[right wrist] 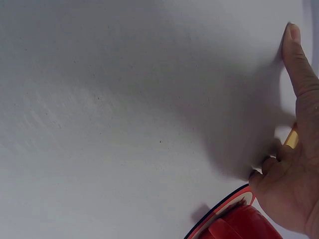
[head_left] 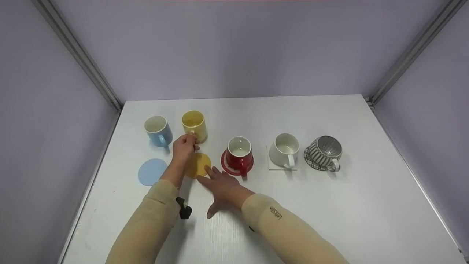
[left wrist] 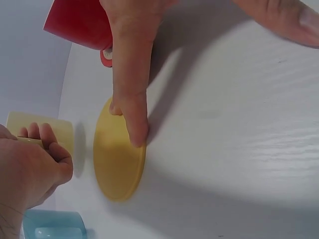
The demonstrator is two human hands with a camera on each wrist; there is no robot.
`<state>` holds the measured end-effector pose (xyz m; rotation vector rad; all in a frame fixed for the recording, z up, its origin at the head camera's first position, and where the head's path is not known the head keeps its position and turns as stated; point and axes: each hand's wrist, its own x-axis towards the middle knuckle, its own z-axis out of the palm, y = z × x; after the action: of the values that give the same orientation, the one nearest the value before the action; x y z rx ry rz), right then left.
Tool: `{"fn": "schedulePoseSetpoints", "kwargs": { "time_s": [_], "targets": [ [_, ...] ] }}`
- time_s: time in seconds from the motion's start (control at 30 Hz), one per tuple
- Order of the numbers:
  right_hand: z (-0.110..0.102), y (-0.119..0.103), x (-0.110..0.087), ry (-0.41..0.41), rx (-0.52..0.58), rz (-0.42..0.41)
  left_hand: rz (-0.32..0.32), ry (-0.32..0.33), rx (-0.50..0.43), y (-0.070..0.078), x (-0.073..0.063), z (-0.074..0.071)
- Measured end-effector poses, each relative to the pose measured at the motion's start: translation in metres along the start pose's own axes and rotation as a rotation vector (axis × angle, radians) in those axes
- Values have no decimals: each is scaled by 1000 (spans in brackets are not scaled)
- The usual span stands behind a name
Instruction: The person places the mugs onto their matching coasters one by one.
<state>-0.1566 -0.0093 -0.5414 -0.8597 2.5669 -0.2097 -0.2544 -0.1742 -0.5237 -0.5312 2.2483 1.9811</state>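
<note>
A yellow mug (head_left: 194,124) stands at the back left of the table, and my left hand (head_left: 184,148) grips its handle with curled fingers. In front of it lies a round yellow coaster (head_left: 199,164). The fingertips of my right hand (head_left: 224,185) touch the coaster's right edge, fingers spread and the thumb stretched out to the side. In the left wrist view the yellow coaster (left wrist: 117,159) lies flat under one fingertip, while the yellow mug (left wrist: 62,132) is partly hidden by the left hand. Just beyond the right hand, a red mug (head_left: 239,156) sits on a red coaster (head_left: 224,167).
A light blue mug (head_left: 159,132) stands at the left, behind a round blue coaster (head_left: 152,172). Right of the red mug, a white mug (head_left: 284,150) sits on a square white coaster (head_left: 273,167). Farther right, a striped mug (head_left: 322,154) stands on a checked coaster (head_left: 311,164).
</note>
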Motion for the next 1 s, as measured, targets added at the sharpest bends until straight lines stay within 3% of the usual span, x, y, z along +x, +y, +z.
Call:
{"fn": "schedulePoseSetpoints", "kwargs": {
  "time_s": [0.5, 0.73, 1.0],
  "targets": [
    [-1, 3, 1, -12, 31, 9, 2, -17, -74, 0, -18, -9],
    [0, 1, 0, -4, 27, 3, 11, -28, -48, -5, -28, -13],
    [-1, 1, -1, 3, 35, 12, 61, -1, -95, -12, -40, -5]
  ]
}}
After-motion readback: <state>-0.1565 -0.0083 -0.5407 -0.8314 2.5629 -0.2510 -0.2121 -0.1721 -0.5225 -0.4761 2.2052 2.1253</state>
